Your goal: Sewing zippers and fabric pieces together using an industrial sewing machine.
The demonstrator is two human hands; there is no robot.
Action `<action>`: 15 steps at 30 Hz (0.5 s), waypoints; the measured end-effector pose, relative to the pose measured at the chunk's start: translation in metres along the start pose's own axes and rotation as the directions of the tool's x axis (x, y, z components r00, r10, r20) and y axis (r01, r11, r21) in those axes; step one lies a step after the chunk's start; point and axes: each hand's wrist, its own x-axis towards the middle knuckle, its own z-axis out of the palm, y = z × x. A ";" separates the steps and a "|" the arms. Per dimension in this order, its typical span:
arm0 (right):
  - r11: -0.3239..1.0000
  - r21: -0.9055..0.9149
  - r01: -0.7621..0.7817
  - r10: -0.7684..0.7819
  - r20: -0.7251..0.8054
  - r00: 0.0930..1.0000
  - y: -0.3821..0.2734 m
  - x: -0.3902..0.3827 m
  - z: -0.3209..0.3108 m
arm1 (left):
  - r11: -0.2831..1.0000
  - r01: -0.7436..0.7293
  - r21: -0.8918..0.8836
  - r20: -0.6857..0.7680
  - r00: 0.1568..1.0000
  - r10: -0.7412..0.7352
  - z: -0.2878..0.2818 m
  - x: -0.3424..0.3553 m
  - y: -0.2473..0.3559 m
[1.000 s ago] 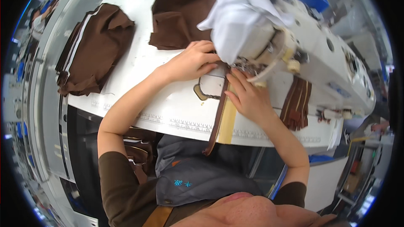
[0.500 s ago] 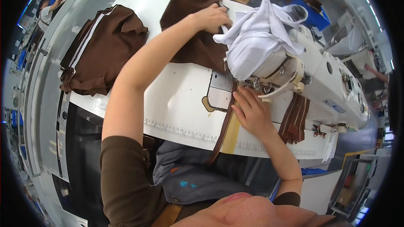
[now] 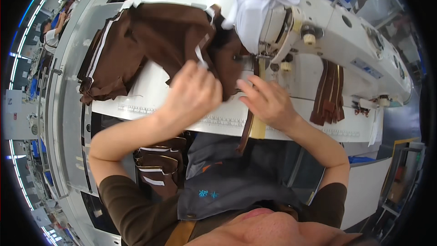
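Note:
My left hand (image 3: 196, 89) is closed, slightly blurred, at the near edge of a brown fabric piece (image 3: 173, 32) with a white strip along its edge. The fabric spreads across the sewing machine bed toward the needle area. My right hand (image 3: 269, 102) has its fingers stretched out, beside a narrow brown strip (image 3: 246, 132) and a yellow band (image 3: 258, 129) that run from the machine to the table's front edge. The white sewing machine (image 3: 346, 27) stands at the right, with a white cloth (image 3: 252, 11) draped over its head.
A stack of brown fabric pieces (image 3: 107, 59) lies at the left. Several brown strips (image 3: 328, 93) lie bundled right of the needle area. More brown pieces with white bands (image 3: 157, 166) hang below the table's front edge. A person (image 3: 52, 34) is far off at the left.
My left hand has come back toward me from the machine head, bringing the brown fabric nearer and leftward. The right hand's fingers have drawn back from the needle area.

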 end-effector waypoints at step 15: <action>0.981 0.008 0.193 -0.193 -0.009 0.981 0.014 -0.018 0.019 | 0.497 0.224 -0.838 0.212 0.974 -0.080 0.076 0.044 0.003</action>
